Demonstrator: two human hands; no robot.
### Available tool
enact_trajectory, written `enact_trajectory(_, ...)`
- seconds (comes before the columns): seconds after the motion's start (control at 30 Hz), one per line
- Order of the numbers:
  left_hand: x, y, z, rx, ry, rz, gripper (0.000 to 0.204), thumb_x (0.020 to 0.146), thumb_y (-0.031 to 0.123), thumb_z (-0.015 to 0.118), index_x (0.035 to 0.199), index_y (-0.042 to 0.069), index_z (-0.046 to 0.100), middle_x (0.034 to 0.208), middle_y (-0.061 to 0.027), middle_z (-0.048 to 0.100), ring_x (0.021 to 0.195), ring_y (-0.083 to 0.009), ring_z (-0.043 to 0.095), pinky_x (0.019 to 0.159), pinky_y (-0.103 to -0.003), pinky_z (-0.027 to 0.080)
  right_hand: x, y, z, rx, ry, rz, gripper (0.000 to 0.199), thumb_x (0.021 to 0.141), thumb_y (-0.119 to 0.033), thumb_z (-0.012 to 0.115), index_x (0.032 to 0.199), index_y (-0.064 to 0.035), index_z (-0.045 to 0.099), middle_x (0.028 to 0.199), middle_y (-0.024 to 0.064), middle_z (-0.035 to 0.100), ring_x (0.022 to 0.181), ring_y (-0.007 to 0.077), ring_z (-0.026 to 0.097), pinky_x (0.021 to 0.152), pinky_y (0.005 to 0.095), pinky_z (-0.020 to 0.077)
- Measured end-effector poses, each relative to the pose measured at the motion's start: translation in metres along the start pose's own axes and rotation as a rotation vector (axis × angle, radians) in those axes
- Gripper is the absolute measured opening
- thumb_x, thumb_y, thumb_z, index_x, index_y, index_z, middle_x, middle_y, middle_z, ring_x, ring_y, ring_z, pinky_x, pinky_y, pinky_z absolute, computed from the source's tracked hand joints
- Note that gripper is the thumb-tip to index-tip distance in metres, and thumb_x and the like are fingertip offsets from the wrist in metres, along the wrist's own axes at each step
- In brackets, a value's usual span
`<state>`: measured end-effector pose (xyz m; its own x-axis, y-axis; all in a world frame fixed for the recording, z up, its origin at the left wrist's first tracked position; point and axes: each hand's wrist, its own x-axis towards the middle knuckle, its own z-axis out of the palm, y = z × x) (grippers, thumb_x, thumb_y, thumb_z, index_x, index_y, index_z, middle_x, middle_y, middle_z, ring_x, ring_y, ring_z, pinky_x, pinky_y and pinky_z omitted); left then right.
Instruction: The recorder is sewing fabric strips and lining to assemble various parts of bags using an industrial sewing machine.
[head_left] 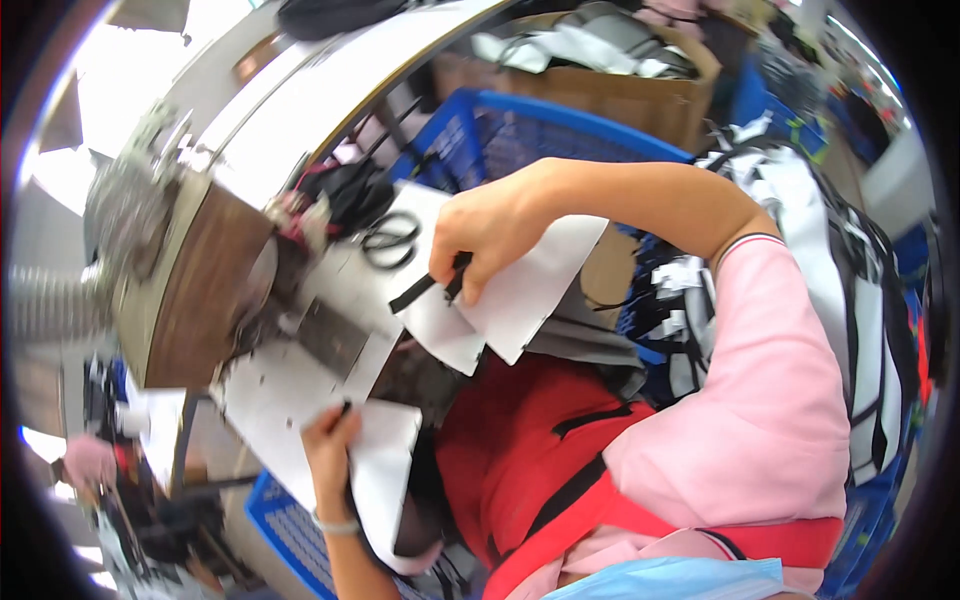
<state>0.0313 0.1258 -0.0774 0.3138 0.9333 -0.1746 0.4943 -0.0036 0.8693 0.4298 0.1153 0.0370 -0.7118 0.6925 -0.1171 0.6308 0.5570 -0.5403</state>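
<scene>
Over the machine table, my right hand (490, 222) is closed in a pinch on a short black strap (412, 295). Stiff white panels (535, 285) lie under and beside that hand; I cannot tell whether it also grips one. My left hand (328, 450) is lower and to the left, with thumb and finger pinched together. A small black piece (346, 407) shows at its fingertips, beside a curled white panel (388, 440) hanging off the table edge. The sewing machine (195, 285), blurred, stands to the left of both hands. Black-handled scissors (390, 240) rest just left of my right hand.
A dark bundle of cloth (350, 190) sits behind the scissors. Beyond the table stand a blue plastic basket (560, 130) and a filled cardboard box (640, 100). White and black pieces (800, 220) are heaped at my right. Another blue basket (285, 530) is at lower left.
</scene>
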Motion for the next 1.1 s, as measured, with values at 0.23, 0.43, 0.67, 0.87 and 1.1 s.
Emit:
enact_trajectory(0.23,-0.029,-0.032,0.065,-0.198,-0.223,-0.097,0.018,0.083,0.006,0.072,0.097,-0.004,0.07,0.082,0.0002,0.066,0.07,-0.0062,0.057,0.065,-0.02,0.046,-0.113,0.092,-0.105,-0.172,0.731,0.409,0.029,0.082,-0.024,0.066,0.095,0.0012,0.069,0.082,0.0085,0.068,0.079,0.014,0.061,0.073,0.0289,0.0486)
enact_trajectory(0.43,-0.022,-0.029,0.084,-0.133,-0.223,-0.124,0.019,0.081,0.005,0.073,0.098,-0.004,0.07,0.083,-0.0022,0.068,0.071,-0.0085,0.06,0.068,-0.021,0.048,-0.238,0.192,-0.225,-0.351,1.815,0.563,0.028,0.08,-0.03,0.069,0.083,-0.0021,0.071,0.073,0.015,0.068,0.067,0.0234,0.066,0.064,0.0379,0.0494)
enact_trajectory(0.67,-0.014,-0.027,0.109,-0.1,-0.235,-0.167,0.02,0.079,0.005,0.073,0.097,-0.003,0.071,0.084,-0.0033,0.07,0.071,-0.0091,0.062,0.067,-0.022,0.049,-0.273,0.326,-0.207,-0.531,1.714,1.091,0.026,0.081,-0.027,0.065,0.092,-0.0033,0.071,0.079,0.0139,0.07,0.074,0.029,0.067,0.065,0.0404,0.0513)
enact_trajectory(0.87,-0.004,-0.028,0.113,-0.06,-0.225,-0.106,0.024,0.079,0.005,0.073,0.101,-0.004,0.069,0.087,-0.002,0.068,0.073,-0.0077,0.06,0.067,-0.022,0.048,-0.135,0.348,-0.019,0.396,0.833,1.0,0.019,0.081,-0.013,0.066,0.098,-0.0073,0.071,0.077,0.0087,0.069,0.063,0.0198,0.068,0.053,0.0329,0.0546)
enact_trajectory(1.1,0.032,-0.05,0.11,0.057,-0.077,-0.15,0.028,0.081,0.016,0.07,0.103,-0.001,0.071,0.081,-0.0009,0.068,0.071,-0.0075,0.059,0.065,-0.023,0.046,0.043,0.074,0.164,0.002,0.462,-0.316,0.035,0.077,-0.018,0.065,0.111,-0.0123,0.064,0.105,0.0114,0.065,0.096,0.0338,0.063,0.081,0.0451,0.0518)
